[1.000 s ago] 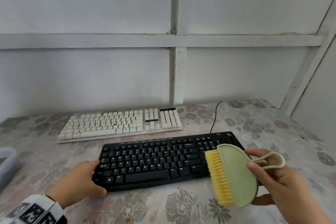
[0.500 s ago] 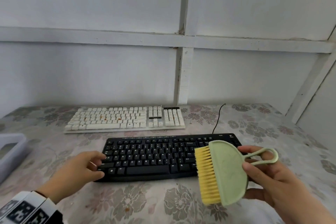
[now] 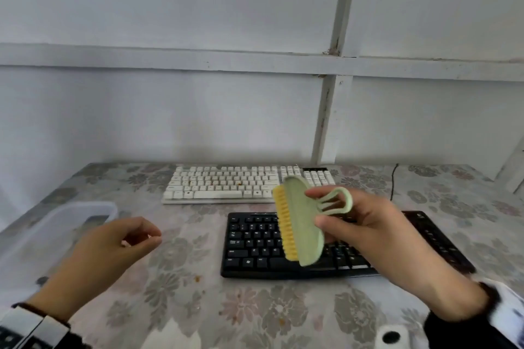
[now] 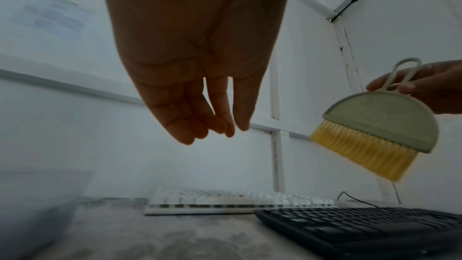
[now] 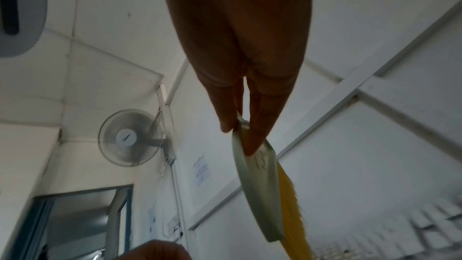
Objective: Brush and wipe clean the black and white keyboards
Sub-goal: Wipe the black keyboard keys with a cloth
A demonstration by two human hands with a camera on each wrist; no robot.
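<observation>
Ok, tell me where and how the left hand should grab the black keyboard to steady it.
Grip the black keyboard by its bare left end, coming from the left: the left hand is open on that side, and the brush covers the middle.

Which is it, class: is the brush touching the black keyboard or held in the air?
In the air: the right hand holds the brush clear above the black keyboard.

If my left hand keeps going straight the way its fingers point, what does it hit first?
Probably the black keyboard. The left hand hangs empty over the floral tablecloth, fingers aimed right toward its left end. Height is unclear, so it might pass above the keys.
</observation>
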